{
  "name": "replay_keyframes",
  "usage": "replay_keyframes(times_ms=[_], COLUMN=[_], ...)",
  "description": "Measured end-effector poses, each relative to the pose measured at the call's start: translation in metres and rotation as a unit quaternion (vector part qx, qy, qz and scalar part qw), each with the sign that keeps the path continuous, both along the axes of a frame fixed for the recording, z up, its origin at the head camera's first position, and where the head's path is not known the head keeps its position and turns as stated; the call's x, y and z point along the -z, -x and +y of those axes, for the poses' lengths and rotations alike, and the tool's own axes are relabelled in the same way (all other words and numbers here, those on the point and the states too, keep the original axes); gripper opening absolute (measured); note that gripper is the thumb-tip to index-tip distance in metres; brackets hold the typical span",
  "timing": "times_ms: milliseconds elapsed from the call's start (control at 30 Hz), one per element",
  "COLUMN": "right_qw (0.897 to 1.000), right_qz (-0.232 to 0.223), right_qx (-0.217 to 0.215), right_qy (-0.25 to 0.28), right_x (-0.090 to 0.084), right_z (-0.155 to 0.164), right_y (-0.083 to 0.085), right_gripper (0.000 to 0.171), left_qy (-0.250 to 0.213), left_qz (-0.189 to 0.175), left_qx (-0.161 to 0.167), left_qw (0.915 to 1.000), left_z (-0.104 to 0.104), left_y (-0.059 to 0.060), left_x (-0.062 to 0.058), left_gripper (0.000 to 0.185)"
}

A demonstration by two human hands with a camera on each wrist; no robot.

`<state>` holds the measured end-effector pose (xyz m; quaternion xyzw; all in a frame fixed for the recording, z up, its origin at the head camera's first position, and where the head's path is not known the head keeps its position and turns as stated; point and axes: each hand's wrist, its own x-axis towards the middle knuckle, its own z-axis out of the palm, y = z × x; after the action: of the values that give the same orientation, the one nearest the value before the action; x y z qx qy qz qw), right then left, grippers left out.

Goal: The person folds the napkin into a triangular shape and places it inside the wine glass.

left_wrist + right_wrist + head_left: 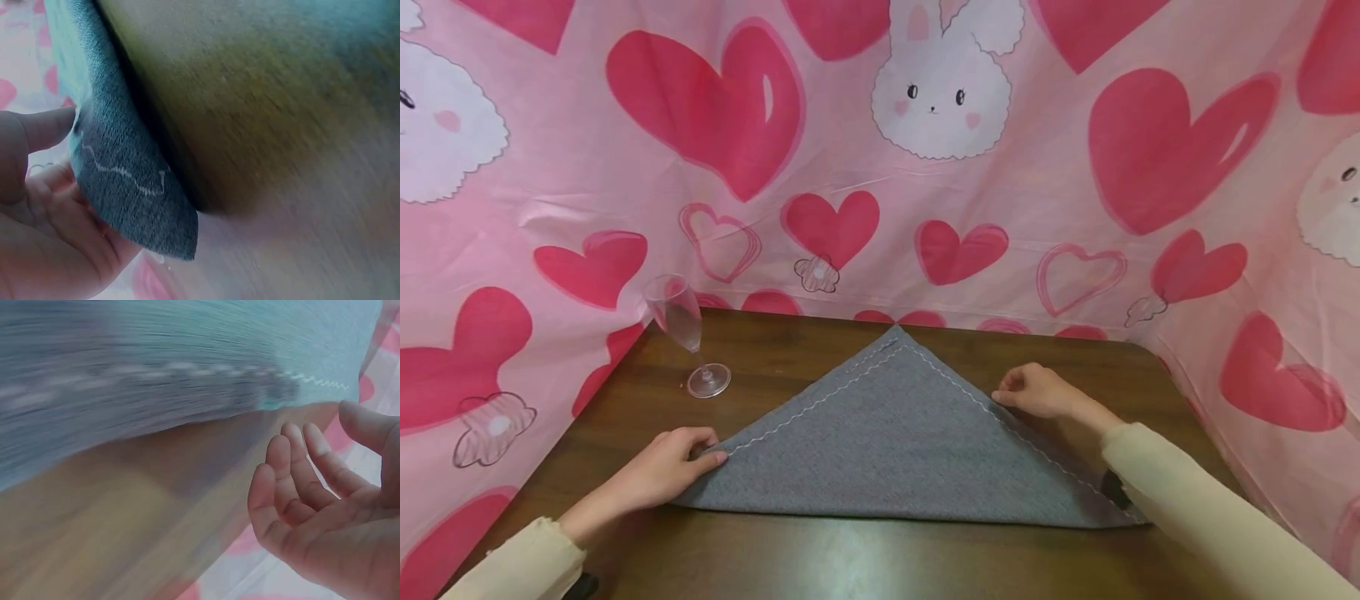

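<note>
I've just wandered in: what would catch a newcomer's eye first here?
Probably the pink backdrop of red hearts and rabbit faces behind the table. Then the grey cloth triangle in the middle, left hand pinching its left edge, right hand beside its right. A stemmed glass stands back left.

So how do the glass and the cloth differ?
The glass is clear; the cloth is grey with pale stitching. The glass stands on its foot, while the cloth lies in a triangle. The left hand holds the cloth; no hand touches the glass. Both are on the table.
</note>
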<state>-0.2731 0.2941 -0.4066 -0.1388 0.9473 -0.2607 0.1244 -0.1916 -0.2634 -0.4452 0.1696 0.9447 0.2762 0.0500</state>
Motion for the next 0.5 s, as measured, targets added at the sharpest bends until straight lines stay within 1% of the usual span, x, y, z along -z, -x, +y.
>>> replay_keyframes(times_ms=[100, 200, 267, 333, 500], right_qw=[1.0, 0.999, 0.998, 0.998, 0.997], right_qz=[-0.003, -0.006, 0.0, 0.01, 0.054], right_qx=[0.009, 0.027, 0.043, 0.049, 0.054], right_qy=[0.023, 0.047, 0.051, 0.048, 0.032], right_x=[0.006, 0.013, 0.019, 0.023, 0.035], right_z=[-0.029, -0.056, -0.073, -0.087, -0.109], right_y=[0.032, 0.057, 0.069, 0.079, 0.098], right_gripper=[0.024, 0.026, 0.028, 0.03, 0.029], left_qy=[0.001, -0.001, -0.004, -0.007, -0.011], left_qz=[0.002, -0.002, -0.007, -0.014, -0.006], left_qx=[-0.011, -0.02, -0.021, -0.024, -0.029], left_qw=[0.9999, 0.9998, 0.9997, 0.9996, 0.9995], left_z=[-0.003, -0.006, -0.008, -0.009, -0.01], left_y=[-0.001, -0.003, -0.004, -0.006, -0.008], left_x=[-0.001, -0.002, -0.001, 0.0, 0.003], left_gripper=[0.019, 0.018, 0.016, 0.015, 0.015])
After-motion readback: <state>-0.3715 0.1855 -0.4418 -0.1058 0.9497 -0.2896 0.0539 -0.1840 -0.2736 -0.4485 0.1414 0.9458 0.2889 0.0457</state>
